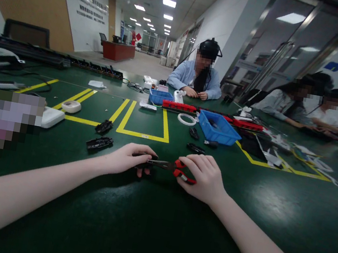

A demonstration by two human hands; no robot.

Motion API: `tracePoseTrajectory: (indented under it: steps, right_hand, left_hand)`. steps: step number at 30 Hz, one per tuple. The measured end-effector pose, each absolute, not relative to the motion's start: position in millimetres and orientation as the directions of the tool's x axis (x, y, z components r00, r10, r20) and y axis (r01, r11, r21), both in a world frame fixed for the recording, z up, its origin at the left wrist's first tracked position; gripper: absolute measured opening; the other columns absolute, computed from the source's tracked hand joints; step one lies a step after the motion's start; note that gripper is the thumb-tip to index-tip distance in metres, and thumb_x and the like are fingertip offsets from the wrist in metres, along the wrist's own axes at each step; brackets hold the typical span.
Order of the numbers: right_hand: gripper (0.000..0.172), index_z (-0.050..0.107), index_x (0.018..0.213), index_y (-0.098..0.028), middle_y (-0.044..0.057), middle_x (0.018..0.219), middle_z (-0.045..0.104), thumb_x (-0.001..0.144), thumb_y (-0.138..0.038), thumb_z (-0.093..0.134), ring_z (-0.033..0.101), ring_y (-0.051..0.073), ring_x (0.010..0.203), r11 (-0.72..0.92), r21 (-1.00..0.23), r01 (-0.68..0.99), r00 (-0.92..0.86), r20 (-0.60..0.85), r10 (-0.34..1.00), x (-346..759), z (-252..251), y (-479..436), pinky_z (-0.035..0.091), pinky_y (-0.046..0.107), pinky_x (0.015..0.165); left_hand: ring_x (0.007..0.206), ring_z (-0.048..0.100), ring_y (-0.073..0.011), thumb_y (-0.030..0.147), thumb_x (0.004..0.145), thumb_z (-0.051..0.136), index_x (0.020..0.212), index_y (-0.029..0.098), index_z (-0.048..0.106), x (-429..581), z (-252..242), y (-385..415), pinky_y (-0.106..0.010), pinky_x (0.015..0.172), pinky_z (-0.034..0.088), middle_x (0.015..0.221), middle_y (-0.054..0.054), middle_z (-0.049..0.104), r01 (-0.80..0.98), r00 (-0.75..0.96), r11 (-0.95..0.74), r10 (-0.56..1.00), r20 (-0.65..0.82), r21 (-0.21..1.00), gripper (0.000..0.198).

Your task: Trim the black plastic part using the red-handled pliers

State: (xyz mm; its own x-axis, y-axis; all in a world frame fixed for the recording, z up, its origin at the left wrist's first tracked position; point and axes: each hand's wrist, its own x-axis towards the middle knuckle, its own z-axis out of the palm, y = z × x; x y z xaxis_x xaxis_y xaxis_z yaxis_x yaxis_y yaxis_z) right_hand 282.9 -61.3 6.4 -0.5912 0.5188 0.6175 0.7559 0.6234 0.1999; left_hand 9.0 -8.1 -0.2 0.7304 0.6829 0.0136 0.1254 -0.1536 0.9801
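Observation:
My right hand (202, 176) is closed around the red handles of long-nose pliers (162, 165), whose jaws point left. In my left hand (132, 159) is a small black plastic part (142, 165), mostly covered by my fingers and thumb. The plier tips meet this part near my left thumb; whether they grip it I cannot tell. Left of my left hand lie two black plastic pieces, a nearer one (99, 144) and a farther one (104, 127). Beyond my right hand lies another black piece (195, 148).
A blue bin (217, 128) with dark items stands ahead to the right, a smaller blue bin (160, 97) behind it. White tape rolls (186, 119) and a white box (51, 118) lie on the green table (149, 236). A person in a blue shirt (178, 75) sits opposite.

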Motion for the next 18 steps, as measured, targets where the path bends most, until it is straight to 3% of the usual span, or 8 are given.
tracePoseTrajectory:
  steps: [8, 18]
  right_hand:
    - [0.035, 0.063, 0.114, -0.018, 0.012, 0.1, 0.067, 0.081, -0.027, 0.064, 0.061, 0.025, 0.083, 0.626, 0.217, 0.748, -0.609, 0.599, 0.52, 283.8, 6.6, -61.4, 0.049, 0.038, 0.067]
    - [0.034, 0.061, 0.113, -0.02, 0.01, 0.101, 0.067, 0.081, -0.029, 0.064, 0.064, 0.025, 0.087, 0.655, 0.057, 0.754, -0.555, 0.588, 0.588, 281.9, 3.3, -58.9, 0.054, 0.039, 0.073]
  left_hand:
    - [0.073, 0.068, -0.0175, 0.038, 0.097, 0.051, 0.118, 0.014, 0.059, 7.5, -1.8, -6.4, -0.029, 0.064, 0.057, 0.084, -0.005, 0.069, 0.132, 0.731, -0.13, 0.682, -0.008, 0.983, 0.033]
    - [0.071, 0.066, -0.0149, 0.031, 0.097, 0.049, 0.119, 0.014, 0.059, 6.9, 2.6, -9.3, -0.027, 0.065, 0.055, 0.085, -0.004, 0.068, 0.144, 0.725, -0.163, 0.689, 0.008, 0.976, 0.029]
